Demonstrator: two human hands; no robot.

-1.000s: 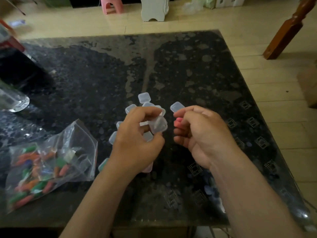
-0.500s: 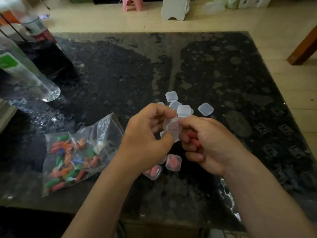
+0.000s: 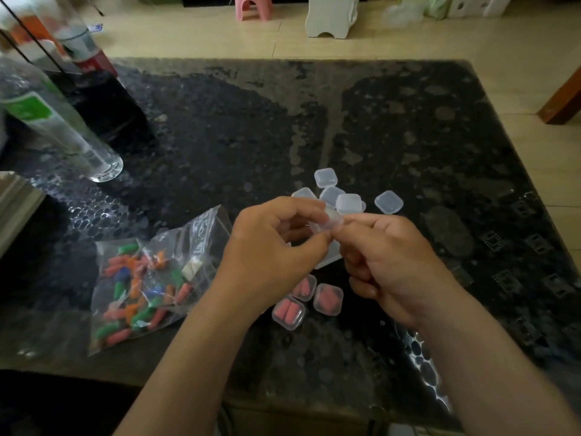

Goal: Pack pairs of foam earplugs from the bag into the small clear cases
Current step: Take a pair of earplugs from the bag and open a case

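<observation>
Nearest the lower edge, two bare forearms (image 3: 188, 357) reach up over a dark speckled surface (image 3: 220, 136) with a glossy top. Just beyond the wrists three filled cases (image 3: 328, 298) lie close together, each small, clear and holding pink earplugs (image 3: 287, 310); the third is partly hidden under the left hand (image 3: 273, 256). To the left of them lies the bag (image 3: 151, 278), a clear zip pouch on its side, holding loose plugs in green, orange, red and blue. Above the filled cases the left hand and the right hand (image 3: 390, 265) meet over the surface, and between them they hold one clear case (image 3: 328, 220) off it. The left fingers (image 3: 301, 205) are curled, forefinger over and thumb under, pinching the case from its left. The right thumb and forefinger pinch it from its right, while the other right fingers (image 3: 361, 278) are curled toward the palm, and whether they hold anything cannot be told. Whether the held case is open or closed is unclear. Just past the hands a cluster of empty cases (image 3: 325, 177) rests on the surface, some overlapping, one a little apart to the right. Farther off to the left stands a clear bottle (image 3: 78, 146) with a green label. Beyond the far edge, on the pale floor (image 3: 408, 39), are a pink stool (image 3: 253, 6) and a white piece of furniture (image 3: 330, 17).
</observation>
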